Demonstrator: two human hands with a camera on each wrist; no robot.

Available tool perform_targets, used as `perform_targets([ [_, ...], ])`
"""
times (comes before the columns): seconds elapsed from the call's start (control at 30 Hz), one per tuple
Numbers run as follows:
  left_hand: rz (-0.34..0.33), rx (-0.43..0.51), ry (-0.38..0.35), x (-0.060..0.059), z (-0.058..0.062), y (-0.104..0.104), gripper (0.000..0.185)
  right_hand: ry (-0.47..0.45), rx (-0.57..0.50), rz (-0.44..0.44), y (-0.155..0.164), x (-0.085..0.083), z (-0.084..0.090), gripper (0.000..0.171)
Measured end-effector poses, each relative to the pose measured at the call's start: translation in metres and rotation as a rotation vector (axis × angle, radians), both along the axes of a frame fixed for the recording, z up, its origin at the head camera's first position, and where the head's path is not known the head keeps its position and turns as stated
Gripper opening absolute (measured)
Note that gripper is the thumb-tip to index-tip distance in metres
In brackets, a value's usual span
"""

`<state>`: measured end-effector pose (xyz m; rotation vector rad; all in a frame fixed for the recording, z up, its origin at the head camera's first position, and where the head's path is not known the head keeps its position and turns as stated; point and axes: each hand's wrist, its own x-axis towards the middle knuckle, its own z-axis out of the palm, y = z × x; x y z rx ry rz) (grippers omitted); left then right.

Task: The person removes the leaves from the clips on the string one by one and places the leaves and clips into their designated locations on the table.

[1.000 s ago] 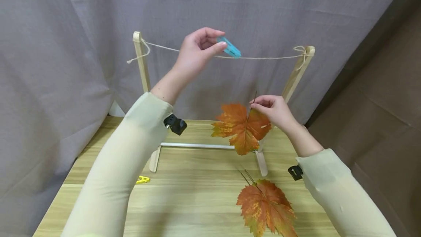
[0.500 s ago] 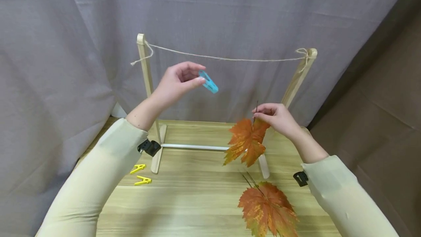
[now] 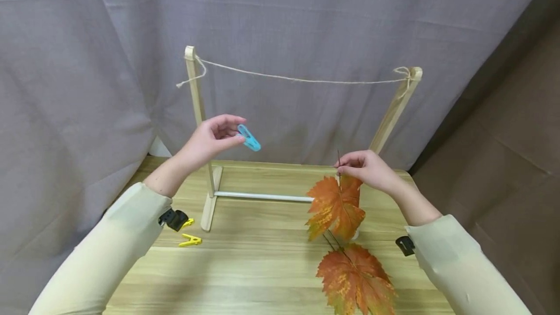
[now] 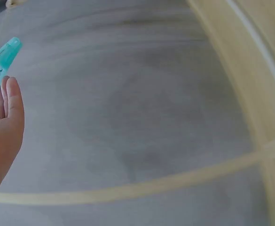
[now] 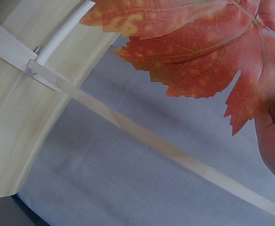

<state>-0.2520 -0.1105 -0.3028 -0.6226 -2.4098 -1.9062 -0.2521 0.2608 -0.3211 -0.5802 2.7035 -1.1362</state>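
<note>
My left hand (image 3: 214, 135) pinches a light blue clothespin (image 3: 249, 138) between thumb and fingers, below the string and just right of the frame's left post. The same clothespin (image 4: 4, 61) shows at the left edge of the left wrist view. On the right, my right hand (image 3: 365, 169) pinches the thin stem of an orange maple leaf (image 3: 334, 205), which hangs below the fingers. That leaf (image 5: 198, 56) fills the top of the right wrist view and partly covers the hand. Below it, more orange leaves (image 3: 356, 278) with thin stems lie overlapping on the table.
A wooden frame stands at the back, with a left post (image 3: 195, 91), a right post (image 3: 393, 111) and a white bottom bar (image 3: 264, 197). A string (image 3: 302, 80) is tied between the post tops. Two yellow clothespins (image 3: 190, 240) lie on the table (image 3: 245, 266) at left.
My left hand has come down and left from the string with the blue clothespin, leaving the string bare. My right hand has lowered the leaf towards the leaves on the table.
</note>
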Motion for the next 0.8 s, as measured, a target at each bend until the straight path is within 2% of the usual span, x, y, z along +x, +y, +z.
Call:
perform_targets([
  [0.3, 0.01, -0.057, -0.073, 0.009, -0.036, -0.027, 0.037, -0.058, 0.027, 0.046, 0.011, 0.002, -0.012, 0.019],
  [0.57, -0.013, -0.031, -0.127, 0.019, -0.073, -0.052, 0.039, -0.105, 0.052, 0.089, 0.018, 0.006, -0.027, 0.02],
  [0.8, 0.005, -0.019, -0.161, 0.028, -0.097, -0.076, 0.039, -0.128, 0.063, 0.102, 0.023, 0.01, -0.033, 0.018],
])
